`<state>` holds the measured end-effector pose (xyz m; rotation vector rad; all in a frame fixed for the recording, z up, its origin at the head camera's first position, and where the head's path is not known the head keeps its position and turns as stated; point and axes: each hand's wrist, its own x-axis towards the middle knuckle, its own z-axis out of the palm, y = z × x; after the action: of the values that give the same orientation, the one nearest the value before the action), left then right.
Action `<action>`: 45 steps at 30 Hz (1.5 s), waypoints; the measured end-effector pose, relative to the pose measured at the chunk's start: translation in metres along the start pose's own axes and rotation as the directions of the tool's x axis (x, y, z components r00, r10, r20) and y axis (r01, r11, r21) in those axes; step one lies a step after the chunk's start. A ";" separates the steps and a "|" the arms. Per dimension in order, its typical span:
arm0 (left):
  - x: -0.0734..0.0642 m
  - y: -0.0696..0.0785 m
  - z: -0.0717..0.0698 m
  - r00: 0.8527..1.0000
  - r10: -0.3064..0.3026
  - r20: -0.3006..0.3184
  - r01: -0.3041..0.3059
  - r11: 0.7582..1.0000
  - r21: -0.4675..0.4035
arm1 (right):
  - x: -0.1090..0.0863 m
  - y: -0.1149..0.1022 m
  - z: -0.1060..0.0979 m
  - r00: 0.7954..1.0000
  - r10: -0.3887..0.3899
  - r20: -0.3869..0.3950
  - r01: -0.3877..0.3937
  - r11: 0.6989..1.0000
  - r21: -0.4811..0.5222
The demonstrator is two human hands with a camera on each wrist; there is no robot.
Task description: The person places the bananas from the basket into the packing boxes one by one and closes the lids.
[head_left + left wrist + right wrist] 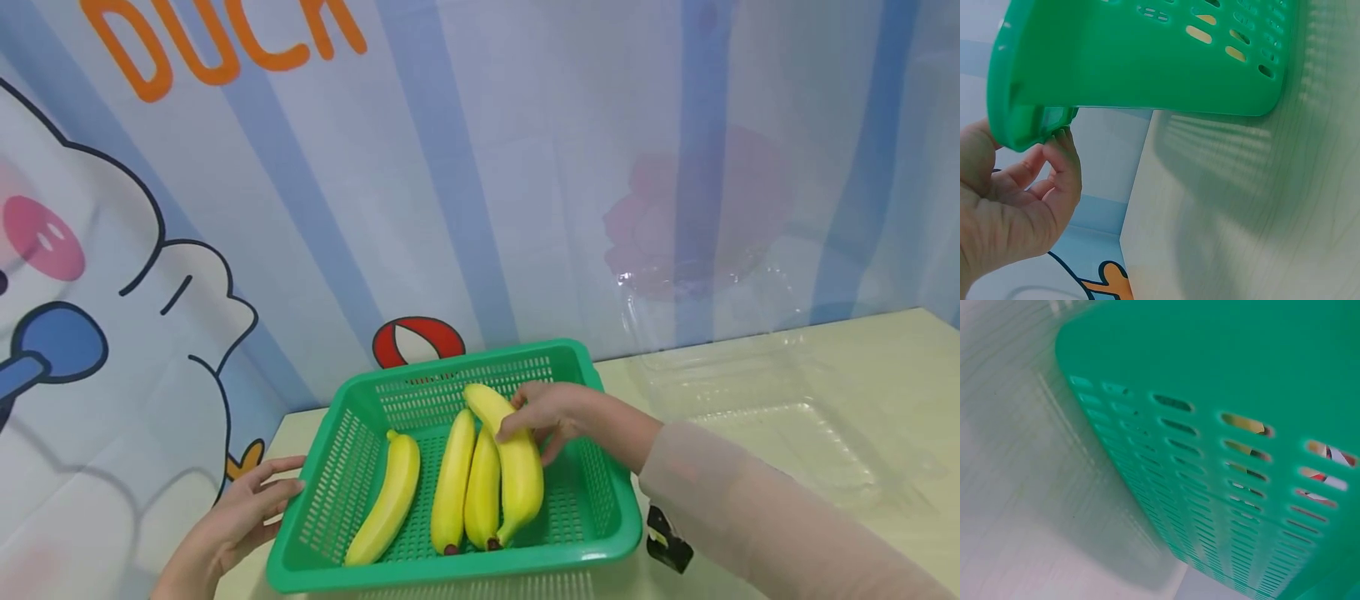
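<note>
A green plastic basket with slotted walls holds several yellow bananas. One banana lies apart on the left, while two others, a middle banana and its neighbour, lie side by side. My right hand grips the rightmost banana, thumb on its near side, some fingers hidden behind it. My left hand is at the basket's left rim. In the left wrist view that hand pinches the rim between thumb and curled fingers. Only the basket's wall and the table show in the right wrist view.
A clear plastic box with a raised lid stands on the pale table, right of the basket. Under the right forearm lies a small black item, partly covered. A printed curtain hangs right behind the basket.
</note>
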<state>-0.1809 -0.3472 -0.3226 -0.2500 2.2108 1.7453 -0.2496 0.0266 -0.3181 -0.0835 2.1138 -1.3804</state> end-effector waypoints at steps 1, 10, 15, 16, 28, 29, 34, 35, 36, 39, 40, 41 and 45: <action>0.000 0.000 0.000 1.000 -0.001 -0.001 0.001 1.000 -0.001 | 0.000 -0.001 -0.001 1.000 -0.003 0.002 0.003 1.000 -0.001; -0.001 -0.001 -0.001 1.000 0.003 0.002 -0.003 1.000 -0.010 | -0.003 -0.006 -0.006 0.999 -0.032 0.023 0.031 0.998 0.062; -0.002 -0.002 -0.004 1.000 0.008 0.028 -0.008 1.000 -0.007 | -0.004 -0.009 -0.009 0.999 -0.046 0.019 0.044 0.995 0.091; -0.002 -0.002 -0.004 1.000 0.007 0.027 -0.007 1.000 -0.007 | -0.004 -0.009 -0.010 0.999 -0.048 0.018 0.046 0.995 0.094; -0.001 -0.003 -0.003 1.000 0.001 0.001 -0.001 1.000 -0.004 | -0.011 -0.012 -0.022 0.997 -0.074 0.022 0.071 0.993 0.094; -0.001 -0.003 -0.003 1.000 0.003 0.004 -0.003 1.000 -0.001 | -0.011 -0.012 -0.023 0.997 -0.077 0.022 0.075 0.993 0.090; 0.000 -0.003 -0.003 1.000 0.008 0.003 -0.008 1.000 -0.019 | -0.014 -0.012 -0.028 0.995 -0.088 0.036 0.084 0.991 0.109; 0.000 -0.003 -0.003 1.000 0.009 0.005 -0.009 1.000 -0.024 | -0.015 -0.012 -0.029 0.995 -0.090 0.039 0.085 0.989 0.117; 0.000 -0.003 -0.003 1.000 0.010 0.006 -0.010 1.000 -0.028 | -0.016 -0.013 -0.030 0.995 -0.092 0.041 0.086 0.989 0.122; 0.000 -0.003 -0.003 0.999 0.017 0.027 -0.017 0.999 -0.028 | -0.019 -0.013 -0.035 0.994 -0.097 0.048 0.090 0.988 0.127; 0.000 -0.003 -0.004 0.999 0.020 0.036 -0.019 0.999 -0.026 | -0.019 -0.013 -0.036 0.994 -0.097 0.046 0.091 0.988 0.125; 0.001 -0.003 -0.004 0.999 0.023 0.044 -0.022 0.999 -0.025 | -0.020 -0.013 -0.038 0.994 -0.097 0.044 0.091 0.988 0.124; 0.001 -0.002 -0.004 0.998 0.026 0.062 -0.024 0.999 -0.041 | -0.023 -0.012 -0.043 0.994 -0.099 0.048 0.093 0.989 0.114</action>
<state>-0.1819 -0.3517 -0.3241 -0.1754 2.1459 1.7878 -0.2569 0.0645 -0.2856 -0.1773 2.0070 -1.5331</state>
